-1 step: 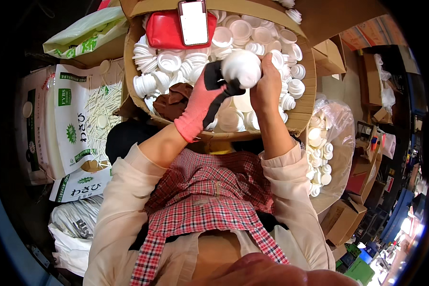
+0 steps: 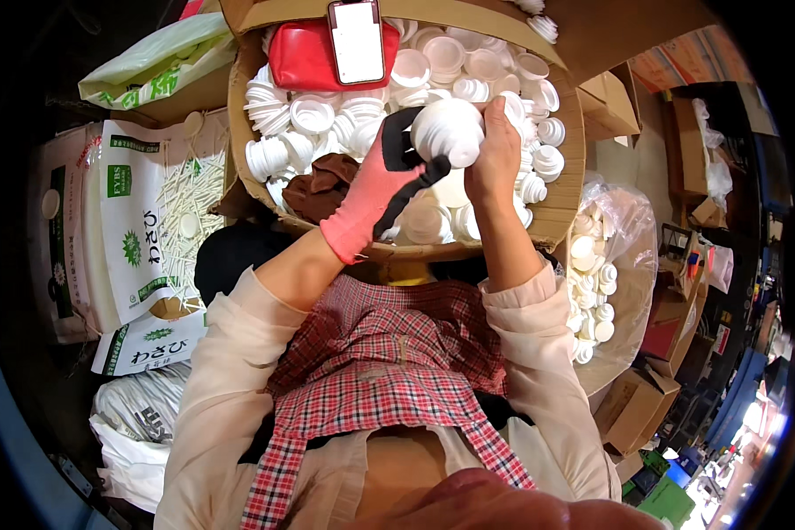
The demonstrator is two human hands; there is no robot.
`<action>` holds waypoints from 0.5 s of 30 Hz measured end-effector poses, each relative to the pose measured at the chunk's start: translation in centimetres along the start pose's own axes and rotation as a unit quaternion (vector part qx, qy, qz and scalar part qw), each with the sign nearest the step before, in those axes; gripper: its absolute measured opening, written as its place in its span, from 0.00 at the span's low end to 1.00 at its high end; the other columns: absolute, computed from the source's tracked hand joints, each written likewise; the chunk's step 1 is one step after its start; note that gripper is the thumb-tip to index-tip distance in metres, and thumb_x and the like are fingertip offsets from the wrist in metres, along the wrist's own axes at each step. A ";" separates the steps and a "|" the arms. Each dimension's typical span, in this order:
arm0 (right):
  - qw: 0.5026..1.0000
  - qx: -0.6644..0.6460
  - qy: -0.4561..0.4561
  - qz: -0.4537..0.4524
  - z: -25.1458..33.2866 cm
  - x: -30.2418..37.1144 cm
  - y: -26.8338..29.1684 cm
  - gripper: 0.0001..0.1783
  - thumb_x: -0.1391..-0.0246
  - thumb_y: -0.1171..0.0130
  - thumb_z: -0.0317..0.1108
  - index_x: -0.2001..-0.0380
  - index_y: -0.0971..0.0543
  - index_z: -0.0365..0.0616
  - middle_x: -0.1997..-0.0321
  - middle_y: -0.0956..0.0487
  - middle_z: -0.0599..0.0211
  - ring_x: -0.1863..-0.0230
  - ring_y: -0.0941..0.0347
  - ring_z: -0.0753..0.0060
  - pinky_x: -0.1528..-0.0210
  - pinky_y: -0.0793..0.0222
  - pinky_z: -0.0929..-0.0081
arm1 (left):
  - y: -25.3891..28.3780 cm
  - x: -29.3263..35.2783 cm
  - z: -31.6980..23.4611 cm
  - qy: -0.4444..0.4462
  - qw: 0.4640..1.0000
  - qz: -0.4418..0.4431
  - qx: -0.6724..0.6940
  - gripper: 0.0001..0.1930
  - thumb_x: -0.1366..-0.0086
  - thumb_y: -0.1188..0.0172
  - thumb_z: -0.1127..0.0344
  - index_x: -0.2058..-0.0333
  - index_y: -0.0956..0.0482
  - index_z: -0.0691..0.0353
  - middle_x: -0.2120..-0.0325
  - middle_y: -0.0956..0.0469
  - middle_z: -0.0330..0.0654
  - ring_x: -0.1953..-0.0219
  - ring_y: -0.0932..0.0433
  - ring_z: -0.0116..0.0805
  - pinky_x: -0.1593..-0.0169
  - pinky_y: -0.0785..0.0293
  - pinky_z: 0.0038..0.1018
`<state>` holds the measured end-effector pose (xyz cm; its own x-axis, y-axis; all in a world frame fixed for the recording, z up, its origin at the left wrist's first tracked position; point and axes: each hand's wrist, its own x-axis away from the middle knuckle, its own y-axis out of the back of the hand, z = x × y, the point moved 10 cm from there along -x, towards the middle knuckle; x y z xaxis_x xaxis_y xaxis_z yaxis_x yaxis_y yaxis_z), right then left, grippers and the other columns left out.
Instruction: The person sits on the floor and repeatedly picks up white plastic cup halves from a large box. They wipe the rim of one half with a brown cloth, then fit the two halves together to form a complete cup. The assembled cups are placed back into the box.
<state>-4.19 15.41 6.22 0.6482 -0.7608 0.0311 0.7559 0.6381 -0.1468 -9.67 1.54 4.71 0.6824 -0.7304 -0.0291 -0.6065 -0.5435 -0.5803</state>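
Note:
My left hand (image 2: 382, 181), in a pink and black glove, grips a white round plastic cap (image 2: 449, 131) from its left side. My bare right hand (image 2: 495, 155) holds the same cap from the right. Both hands are raised over a large cardboard box (image 2: 564, 190) filled with several more white caps (image 2: 314, 115) lying loose and in short stacks.
A red pouch (image 2: 305, 57) with a phone (image 2: 358, 40) on it lies at the box's far side; a brown cloth (image 2: 322, 181) sits inside. A clear bag of white caps (image 2: 596, 283) stands right, printed sacks (image 2: 141, 238) left, small cartons (image 2: 636, 406) lower right.

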 end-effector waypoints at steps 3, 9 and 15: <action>0.984 0.141 0.097 0.042 2.3 0.0 -0.7 0.28 0.33 0.57 0.50 0.72 0.22 0.35 0.76 0.24 0.71 0.72 0.30 0.82 0.69 0.35 0.81 | -1.0 -0.4 -1.0 0.005 0.993 0.089 -0.077 0.39 0.53 0.27 0.72 0.43 0.39 0.63 0.51 0.30 0.41 0.48 0.31 0.31 0.44 0.32 0.27; 0.971 -0.197 -0.134 -0.030 -1.2 0.6 -0.8 0.35 0.33 0.66 0.56 0.64 0.25 0.30 0.67 0.21 0.59 0.66 0.26 0.69 0.61 0.29 0.72 | 0.1 0.1 -0.7 0.021 0.997 -0.005 -0.070 0.30 0.53 0.28 0.75 0.54 0.38 0.65 0.58 0.32 0.42 0.55 0.28 0.28 0.53 0.27 0.25; 0.998 0.044 -0.031 -0.014 1.5 1.2 -0.1 0.36 0.34 0.67 0.60 0.77 0.25 0.39 0.78 0.27 0.67 0.75 0.32 0.77 0.69 0.36 0.77 | -0.6 1.0 0.3 -0.029 0.988 0.016 -0.154 0.38 0.55 0.27 0.71 0.48 0.40 0.68 0.54 0.32 0.47 0.51 0.29 0.34 0.48 0.28 0.29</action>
<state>-3.34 14.59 7.77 0.6291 -0.7715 0.0949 0.7772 0.6266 -0.0576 -8.52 1.31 4.83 0.6781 -0.7288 -0.0950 -0.7169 -0.6273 -0.3042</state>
